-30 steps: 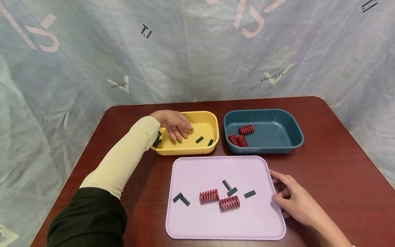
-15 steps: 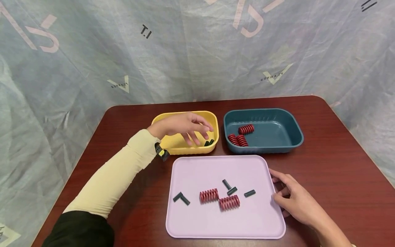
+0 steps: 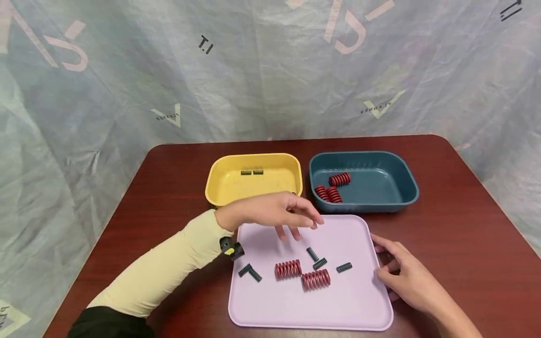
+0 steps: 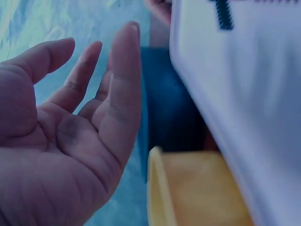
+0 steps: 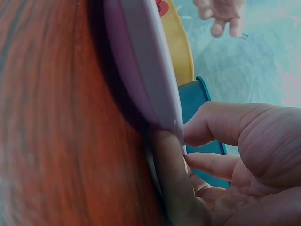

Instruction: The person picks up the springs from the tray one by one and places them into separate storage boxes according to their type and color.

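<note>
My left hand [image 3: 279, 211] hovers over the far left part of the lilac tray [image 3: 270, 307], fingers loosely spread and holding nothing; the left wrist view shows its bare palm [image 4: 66, 155]. With thumb above and fingers at the side and underneath, my right hand [image 3: 407, 277] pinches the tray's right edge. Two thick red springs [image 3: 288, 269] lie mid-tray. Around them are several small dark green springs [image 3: 344, 267], a touching pair of them at the left [image 3: 255, 274].
Behind the tray stands a yellow bin [image 3: 224, 162] with two small green springs [image 3: 258, 172] visible; my left arm hides its front. Beside it, a teal bin [image 3: 380, 206] contains three red springs [image 3: 340, 179]. A grey printed sheet [image 3: 270, 84] hangs behind the dark red table [image 3: 456, 197].
My left hand has come out of the yellow bin, moving right and nearer, and now hangs over the tray. My right hand stays at the tray edge. The springs on the tray lie as before.
</note>
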Demonstrator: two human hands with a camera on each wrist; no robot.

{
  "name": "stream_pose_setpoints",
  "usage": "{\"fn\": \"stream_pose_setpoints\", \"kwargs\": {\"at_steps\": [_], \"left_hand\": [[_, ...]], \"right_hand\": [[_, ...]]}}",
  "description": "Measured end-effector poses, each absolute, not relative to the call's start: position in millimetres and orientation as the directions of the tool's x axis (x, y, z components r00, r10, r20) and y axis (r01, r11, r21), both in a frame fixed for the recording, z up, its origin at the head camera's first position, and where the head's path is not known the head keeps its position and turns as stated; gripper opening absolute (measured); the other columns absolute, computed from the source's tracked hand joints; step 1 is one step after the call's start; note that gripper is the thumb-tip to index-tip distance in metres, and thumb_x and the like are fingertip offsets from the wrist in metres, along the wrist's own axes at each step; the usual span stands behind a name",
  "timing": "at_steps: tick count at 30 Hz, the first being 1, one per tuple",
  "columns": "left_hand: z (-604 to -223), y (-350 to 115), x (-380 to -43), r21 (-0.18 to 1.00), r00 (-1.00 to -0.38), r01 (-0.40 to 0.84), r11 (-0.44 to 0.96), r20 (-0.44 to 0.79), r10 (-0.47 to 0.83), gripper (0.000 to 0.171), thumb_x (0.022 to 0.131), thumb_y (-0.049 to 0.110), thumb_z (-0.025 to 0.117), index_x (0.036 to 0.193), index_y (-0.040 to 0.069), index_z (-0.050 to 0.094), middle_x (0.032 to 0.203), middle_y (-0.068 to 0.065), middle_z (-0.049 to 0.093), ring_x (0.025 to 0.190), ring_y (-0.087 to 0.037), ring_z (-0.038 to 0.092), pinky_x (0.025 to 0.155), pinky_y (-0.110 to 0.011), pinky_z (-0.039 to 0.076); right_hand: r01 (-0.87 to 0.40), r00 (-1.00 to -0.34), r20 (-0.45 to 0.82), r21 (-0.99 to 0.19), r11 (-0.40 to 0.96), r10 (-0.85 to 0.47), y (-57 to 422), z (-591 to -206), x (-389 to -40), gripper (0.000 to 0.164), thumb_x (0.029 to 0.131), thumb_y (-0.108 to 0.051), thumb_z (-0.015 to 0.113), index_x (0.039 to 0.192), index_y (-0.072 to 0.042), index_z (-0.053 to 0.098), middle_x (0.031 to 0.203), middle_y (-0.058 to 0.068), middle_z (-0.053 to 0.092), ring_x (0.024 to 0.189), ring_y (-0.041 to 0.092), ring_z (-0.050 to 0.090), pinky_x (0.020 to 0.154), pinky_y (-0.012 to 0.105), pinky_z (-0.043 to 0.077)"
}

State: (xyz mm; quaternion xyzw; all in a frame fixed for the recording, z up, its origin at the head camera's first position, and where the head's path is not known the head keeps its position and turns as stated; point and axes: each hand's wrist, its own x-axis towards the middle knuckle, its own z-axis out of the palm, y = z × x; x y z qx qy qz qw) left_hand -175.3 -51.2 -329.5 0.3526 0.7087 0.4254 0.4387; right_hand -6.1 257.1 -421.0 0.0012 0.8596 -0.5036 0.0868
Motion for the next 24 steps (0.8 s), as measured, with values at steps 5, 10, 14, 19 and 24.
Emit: {"fn": "stream_pose_setpoints", "kwargs": {"at_steps": [5, 10, 14, 19, 24], "left_hand": [[-349.0, -45.8, -163.5, 0.895, -0.361, 0.11, 0.431, -0.368, 0.857, 0.035, 0.103, 0.024, 0.066, 0.137, 0.013, 0.065, 0.128, -0.009, 0.066, 0.099, -0.035, 0.072, 0.072, -0.05, 0.064], [-367.3, -43.0, -159.5, 0.882, -0.389, 0.09, 0.462, -0.396, 0.832, 0.034, 0.104, 0.021, 0.065, 0.137, 0.013, 0.064, 0.124, -0.008, 0.067, 0.094, -0.03, 0.072, 0.068, -0.045, 0.064], [-378.5, -41.8, -160.6, 0.874, -0.407, 0.039, 0.484, -0.429, 0.806, 0.033, 0.105, 0.019, 0.062, 0.138, 0.013, 0.063, 0.122, -0.002, 0.066, 0.087, -0.026, 0.07, 0.062, -0.034, 0.062], [-390.9, -40.3, -167.1, 0.895, -0.343, -0.067, 0.442, -0.436, 0.832, 0.036, 0.108, 0.019, 0.058, 0.144, 0.013, 0.058, 0.127, 0.0, 0.067, 0.087, -0.025, 0.071, 0.063, -0.033, 0.062], [-398.9, -39.2, -172.3, 0.903, -0.28, -0.155, 0.401, -0.429, 0.859, 0.037, 0.107, 0.02, 0.057, 0.144, 0.014, 0.058, 0.125, -0.003, 0.07, 0.091, -0.026, 0.073, 0.069, -0.037, 0.065]], "right_hand": [[0.097, -0.984, -0.16, -0.859, 0.502, -0.083, 257.6, -420.5, -5.6, 0.075, 0.088, 0.01, 0.065, 0.156, -0.004, 0.037, 0.131, 0.018, 0.045, 0.078, 0.012, 0.06, 0.041, 0.036, 0.056], [0.1, -0.982, -0.166, -0.859, 0.502, -0.089, 258.1, -420.4, -5.9, 0.076, 0.088, 0.01, 0.066, 0.157, -0.003, 0.037, 0.131, 0.019, 0.045, 0.077, 0.012, 0.06, 0.041, 0.036, 0.056], [0.111, -0.98, -0.177, -0.861, 0.497, -0.087, 258.5, -420.7, -6.3, 0.076, 0.088, 0.01, 0.065, 0.157, -0.005, 0.037, 0.131, 0.019, 0.044, 0.078, 0.013, 0.061, 0.041, 0.037, 0.057], [0.137, -0.976, -0.203, -0.859, 0.492, -0.082, 259.5, -420.1, -6.4, 0.076, 0.089, 0.008, 0.065, 0.157, -0.006, 0.036, 0.132, 0.02, 0.043, 0.079, 0.015, 0.061, 0.042, 0.037, 0.058], [0.146, -0.973, -0.214, -0.861, 0.487, -0.087, 259.2, -418.1, -8.4, 0.075, 0.089, 0.008, 0.065, 0.157, -0.006, 0.037, 0.133, 0.02, 0.043, 0.081, 0.016, 0.062, 0.043, 0.038, 0.058]]}}
